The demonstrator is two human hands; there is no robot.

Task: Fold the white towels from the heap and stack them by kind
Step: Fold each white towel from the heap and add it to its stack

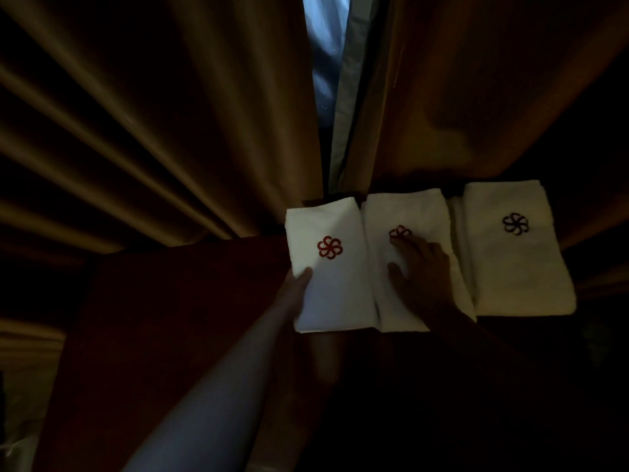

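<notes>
Three folded white towels are lying side by side on a dark red surface (163,318) in front of heavy brown curtains (153,131), so the placing and stacking step looks to be under way rather than the folding. The left hand (297,284) is gripping the near left edge of the left towel (337,287), thumb lying on top and fingers hidden beneath, which suggests this piece is just being set down or squared up. The right hand (418,267) is resting flat on the middle towel (405,212), fingers spread and straight, partly covering its red flower mark and holding nothing. Both of these towels are carrying red marks and are touching along their long edges. The right towel (517,260), bearing a dark mark, is sitting just beside them, on top of another layer whose edge is peeking out at its left. The heap itself is not showing in this dim view. The next move probably calls for easing the left towel flush with its neighbour, or laying it onto the matching red one, while keeping the folds from slipping open.
</notes>
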